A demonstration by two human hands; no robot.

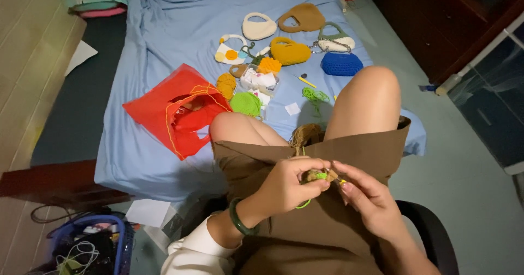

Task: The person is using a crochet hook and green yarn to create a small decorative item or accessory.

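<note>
Over my lap, my left hand [289, 185] pinches a small brown and green crochet piece [318, 175], with green yarn [303, 204] looping down from it. My right hand [365, 194] meets it from the right and grips a thin crochet hook [341, 181] with a yellow handle, its tip at the piece. A green bangle [239, 219] sits on my left wrist. A ball of brown yarn [305, 134] rests between my knees on my brown skirt [327, 220].
A blue sheet [164, 45] covers the bed ahead. On it lie a red bag [177, 108], several small crocheted purses in cream [258, 26], brown, yellow [289, 51] and blue [341, 64], plus yarn balls. A basket of cords [90, 247] stands on the floor at left.
</note>
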